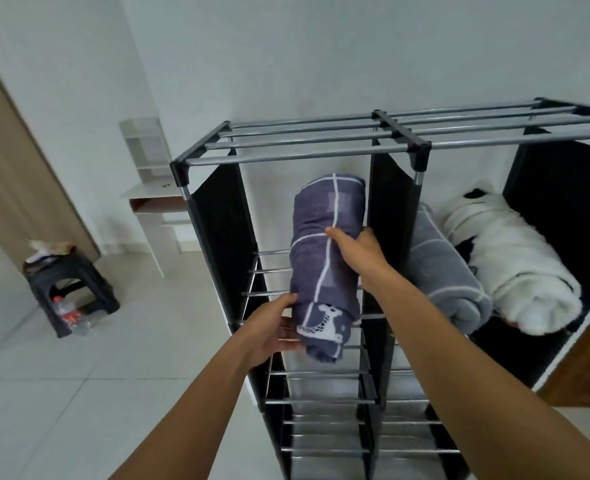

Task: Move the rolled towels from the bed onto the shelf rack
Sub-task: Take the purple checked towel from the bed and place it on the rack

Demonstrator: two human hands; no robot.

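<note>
A rolled purple-blue towel (324,244) with white lines and a white animal pattern lies on the bars of the left compartment of the black shelf rack (307,140), just under its top tier. My left hand (273,332) grips the towel's near end from the left. My right hand (357,252) holds its right side, thumb on top. In the right compartment a rolled grey towel (442,271) and a rolled white fluffy towel (515,268) lie side by side. The bed is out of view.
A dark plastic stool (68,285) with clutter on top and bottles under it stands on the tiled floor at left. A small white desk shelf (148,188) stands against the wall behind the rack. A wooden panel (588,368) is at the right.
</note>
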